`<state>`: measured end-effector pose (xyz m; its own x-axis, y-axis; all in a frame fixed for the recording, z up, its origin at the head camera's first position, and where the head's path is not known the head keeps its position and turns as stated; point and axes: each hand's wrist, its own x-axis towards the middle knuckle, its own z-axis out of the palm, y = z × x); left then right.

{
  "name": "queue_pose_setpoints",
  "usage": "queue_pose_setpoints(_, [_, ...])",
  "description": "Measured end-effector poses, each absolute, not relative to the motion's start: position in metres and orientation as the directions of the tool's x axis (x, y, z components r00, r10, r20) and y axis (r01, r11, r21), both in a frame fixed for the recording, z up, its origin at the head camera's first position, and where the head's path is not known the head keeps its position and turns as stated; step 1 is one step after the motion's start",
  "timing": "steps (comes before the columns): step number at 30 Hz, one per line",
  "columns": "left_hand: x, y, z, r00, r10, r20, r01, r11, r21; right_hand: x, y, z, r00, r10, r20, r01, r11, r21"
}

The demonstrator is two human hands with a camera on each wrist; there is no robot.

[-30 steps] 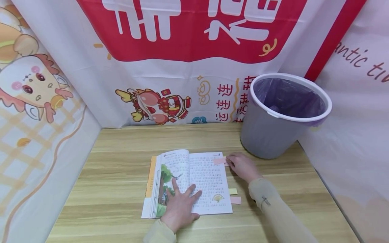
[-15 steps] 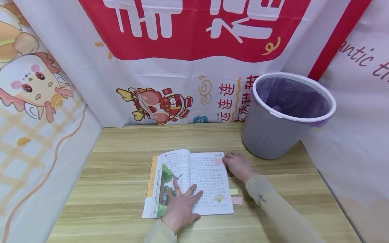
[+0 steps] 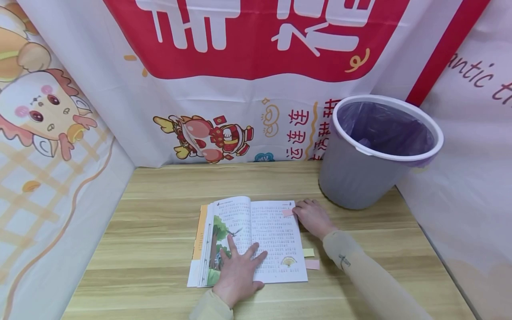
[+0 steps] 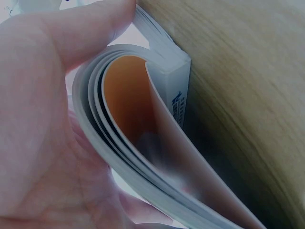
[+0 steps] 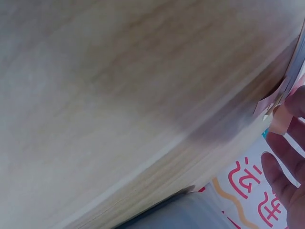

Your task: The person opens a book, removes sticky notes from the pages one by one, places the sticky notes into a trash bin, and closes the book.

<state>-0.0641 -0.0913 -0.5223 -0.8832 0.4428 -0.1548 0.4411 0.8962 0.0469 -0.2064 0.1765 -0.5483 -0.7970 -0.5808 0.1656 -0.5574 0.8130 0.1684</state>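
Note:
An open book (image 3: 272,222) with printed text and a tree picture lies on the wooden table. Spread fingers of my left hand (image 3: 238,275) press on its pages near the middle fold. In the left wrist view, the left-side pages (image 4: 128,95) bow up in a curl beside the spine. At the book's upper right edge, my right hand (image 3: 314,218) pinches a pink sticky tab (image 5: 281,119) between thumb and finger; its inner end overlaps the page text. Lower along that edge, a yellow tab (image 3: 309,253) and another pink tab (image 3: 313,265) stick out.
A grey bin (image 3: 356,173) with a white rim and purple liner stands at the table's back right. Printed cloth (image 3: 272,93) hangs behind the table, with more cloth on both sides. Bare wood (image 3: 152,222) lies left of the book.
Since a second ago, my right hand has shifted slightly left to the page edge and covers more of the pink tab. The left hand has stayed on the pages.

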Motion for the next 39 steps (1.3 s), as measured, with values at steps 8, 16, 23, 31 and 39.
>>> queue_pose_setpoints(8, [-0.064,-0.091,-0.521,-0.883,0.447,-0.142,0.445,0.894,0.046,-0.207,0.178,-0.543,-0.8,-0.567,0.197,-0.551,0.824,0.133])
queue_pose_setpoints(16, [-0.064,-0.091,-0.521,-0.882,0.446,-0.151,0.445,0.895,0.043,-0.208,0.18,-0.537,-0.816,-0.527,0.238,-0.532,0.845,0.05])
queue_pose_setpoints(23, [-0.063,-0.092,-0.521,-0.883,0.447,-0.145,0.447,0.894,0.035,-0.208,0.18,-0.534,-0.841,-0.495,0.218,-0.506,0.863,0.008])
queue_pose_setpoints(31, [-0.061,-0.092,-0.521,-0.885,0.445,-0.138,0.441,0.895,0.058,-0.209,0.182,-0.53,-0.83,-0.493,0.261,-0.518,0.855,-0.03])
queue_pose_setpoints(39, [-0.06,-0.092,-0.52,-0.884,0.446,-0.141,0.441,0.895,0.064,-0.209,0.188,-0.518,-0.812,-0.491,0.316,-0.537,0.84,-0.075])
